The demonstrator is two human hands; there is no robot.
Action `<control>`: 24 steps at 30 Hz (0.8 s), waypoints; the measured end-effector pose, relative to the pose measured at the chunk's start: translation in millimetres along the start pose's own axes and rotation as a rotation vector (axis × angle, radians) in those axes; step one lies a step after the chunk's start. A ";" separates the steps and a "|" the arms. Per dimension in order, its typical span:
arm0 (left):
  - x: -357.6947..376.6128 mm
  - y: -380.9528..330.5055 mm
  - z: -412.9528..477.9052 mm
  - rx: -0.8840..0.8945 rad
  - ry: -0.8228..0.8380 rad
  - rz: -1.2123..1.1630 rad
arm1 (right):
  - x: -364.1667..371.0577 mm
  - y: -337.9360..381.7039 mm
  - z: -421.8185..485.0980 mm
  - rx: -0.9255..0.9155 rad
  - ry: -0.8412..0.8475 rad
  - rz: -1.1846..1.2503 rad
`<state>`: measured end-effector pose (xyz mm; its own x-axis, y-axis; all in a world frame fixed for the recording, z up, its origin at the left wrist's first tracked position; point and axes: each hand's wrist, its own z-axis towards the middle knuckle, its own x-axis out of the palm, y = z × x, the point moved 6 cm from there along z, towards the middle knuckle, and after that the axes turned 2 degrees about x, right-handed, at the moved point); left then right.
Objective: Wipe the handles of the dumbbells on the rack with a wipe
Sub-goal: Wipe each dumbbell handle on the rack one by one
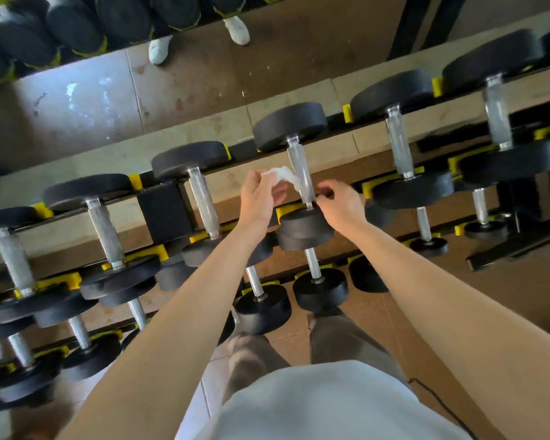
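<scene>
Dumbbells (189, 158) with round black rubber heads and knurled silver metal bars lie in rows on a black steel rack (164, 211) fitted with yellow plastic cradles (135, 181), and we look down on them from above. Our work is at the middle dumbbell (291, 125) of the top row, whose rough steel handle (300, 166) runs from its far head to the near head just below our hands.

Our left hand (258, 198) pinches a thin, crumpled white wipe (278, 175) between thumb and curled fingers, just left of that handle. The soft sheet stretches rightwards and touches the handle's left side about midway along. Our right hand (342, 206) sits just right of the handle's near end, by the smooth collar, with its fingers curled in close. We cannot tell whether they grip the bar, catch an edge of the wipe or hold nothing. Both bare forearms reach in from the near edge.

Neighbouring dumbbells on the same row rest apart from one another, each head seated in a cradle. Smaller ones with smooth shiny bars lie on the lower tiers nearer to us. Beyond the rack we see scuffed brown floor tiles (188, 77), and two pale shoes (159, 49) show at the far edge. Nearest us are a white cloth shirt (315, 404), grey-brown trousers (340, 338) and a thin black cord (438, 398) on the right.
</scene>
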<state>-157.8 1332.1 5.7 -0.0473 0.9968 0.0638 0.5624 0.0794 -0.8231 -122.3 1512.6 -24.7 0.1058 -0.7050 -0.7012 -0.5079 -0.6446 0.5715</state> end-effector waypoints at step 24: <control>48.8 -24.2 39.0 0.277 -0.292 0.633 | -0.7 -11.0 6.4 -0.128 -0.104 0.160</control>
<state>-205.9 1378.7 6.8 -0.0229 0.8075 -0.5894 0.3281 -0.5509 -0.7674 -122.2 1522.0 -33.2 -0.0595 -0.7710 -0.6341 -0.3978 -0.5643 0.7234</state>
